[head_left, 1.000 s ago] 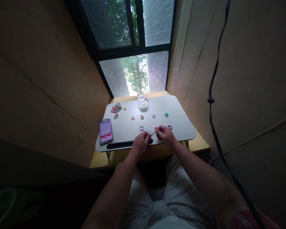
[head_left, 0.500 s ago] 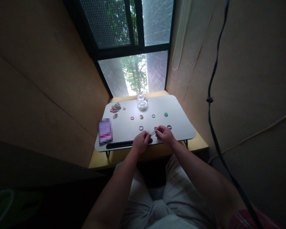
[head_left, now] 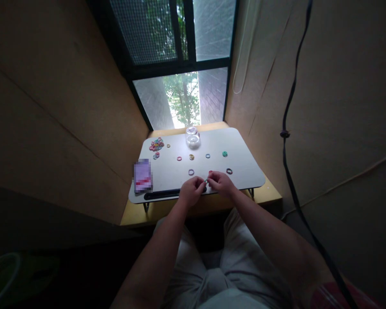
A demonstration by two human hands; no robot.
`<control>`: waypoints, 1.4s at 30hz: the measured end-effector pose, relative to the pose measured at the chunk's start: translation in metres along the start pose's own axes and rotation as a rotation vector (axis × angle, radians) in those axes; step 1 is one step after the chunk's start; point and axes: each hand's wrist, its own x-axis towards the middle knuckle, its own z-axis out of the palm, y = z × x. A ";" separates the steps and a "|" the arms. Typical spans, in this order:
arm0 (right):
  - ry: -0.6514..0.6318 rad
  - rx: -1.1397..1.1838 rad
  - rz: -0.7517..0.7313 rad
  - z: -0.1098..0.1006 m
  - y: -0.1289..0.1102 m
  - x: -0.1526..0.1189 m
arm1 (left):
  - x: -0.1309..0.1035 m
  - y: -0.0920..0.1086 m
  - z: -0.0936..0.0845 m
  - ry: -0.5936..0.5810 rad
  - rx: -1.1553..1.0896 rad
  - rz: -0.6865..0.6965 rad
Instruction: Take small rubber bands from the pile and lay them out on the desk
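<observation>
Near the front edge of the white table (head_left: 244, 171), my left hand (head_left: 191, 191) and my right hand (head_left: 221, 184) pinch a small green hair tie (head_left: 206, 181) between their fingertips. The hands are close together, and the fingers partly cover the tie. Just beyond my right hand, a red hair tie (head_left: 210, 172) is partly hidden. A dark hair tie (head_left: 229, 171) lies to its right, and a greyish-purple one (head_left: 191, 172) beyond my left hand. Farther back sit a pink tie (head_left: 179, 159), yellow ties (head_left: 191, 157), a blue tie (head_left: 207, 156) and green ties (head_left: 224, 154).
A mixed heap of hair ties (head_left: 156, 144) occupies the back left, with a few loose ones beside it. A clear plastic container (head_left: 192, 140) stands at the back. A blurred purple packet (head_left: 143, 177) lies left; a black strip (head_left: 162, 195) runs along the front edge.
The green hair tie was stretched out between my hands; now it is shorter and my fingertips are closer together. The camera view has shifted slightly.
</observation>
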 end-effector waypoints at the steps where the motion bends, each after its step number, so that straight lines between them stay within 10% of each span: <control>1: 0.029 0.034 0.015 0.000 0.000 0.001 | 0.000 0.000 0.000 -0.005 0.002 -0.002; 42: 0.023 0.037 0.023 -0.003 -0.002 0.000 | -0.002 0.000 0.000 -0.004 0.032 -0.020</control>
